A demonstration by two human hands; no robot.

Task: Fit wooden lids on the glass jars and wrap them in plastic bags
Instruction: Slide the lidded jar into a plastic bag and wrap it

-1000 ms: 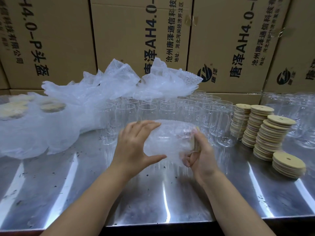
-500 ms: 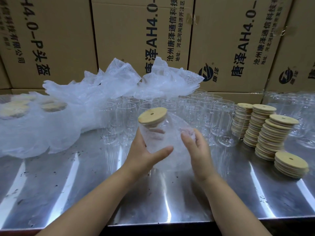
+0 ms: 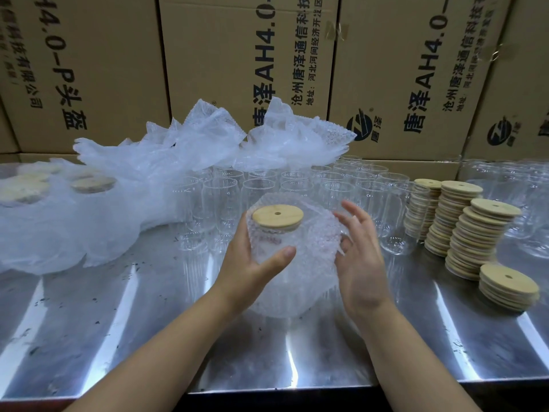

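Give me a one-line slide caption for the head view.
Head view: left hand grips a lidded glass jar in a bubble-wrap bag above the steel table; open right hand touches the bag.

empty jars [image 3: 300, 185] behind lidded jar [image 3: 274, 242], lid stacks [image 3: 475, 233] right

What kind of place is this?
Probably a packing station in a warehouse: stacked cardboard cartons behind a steel table, rows of empty glass jars and stacks of wooden lids.
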